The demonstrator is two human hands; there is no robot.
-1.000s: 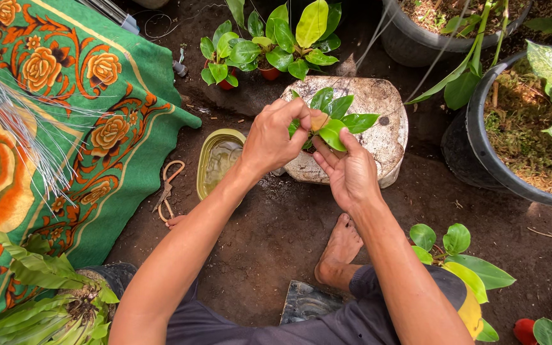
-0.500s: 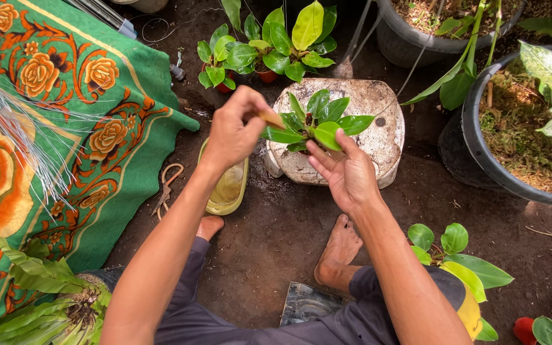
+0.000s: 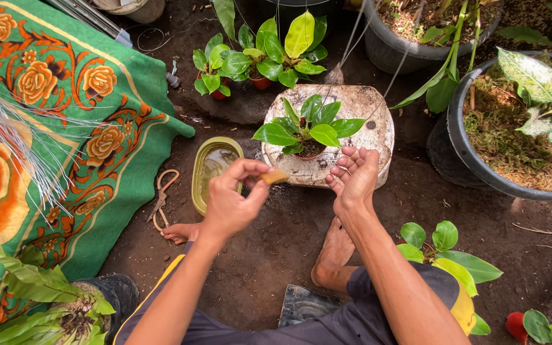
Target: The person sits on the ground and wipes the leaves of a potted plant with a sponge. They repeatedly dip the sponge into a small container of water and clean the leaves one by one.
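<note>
Left hand [image 3: 231,204] pinching a small tan piece [image 3: 275,177], its kind unclear; right hand [image 3: 352,176] open, palm up

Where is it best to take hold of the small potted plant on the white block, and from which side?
Probably low, at the small potted plant's pot rim, coming from the near side where the right hand is open. The leaves spread wide above and hide the pot, so fingers should slip under them, above the white block.

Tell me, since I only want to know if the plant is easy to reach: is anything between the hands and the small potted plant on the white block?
Nothing visible blocks it. The right hand is open just in front of the small potted plant on the white block. The left hand, pinching a small tan piece, has open air toward it.
</note>
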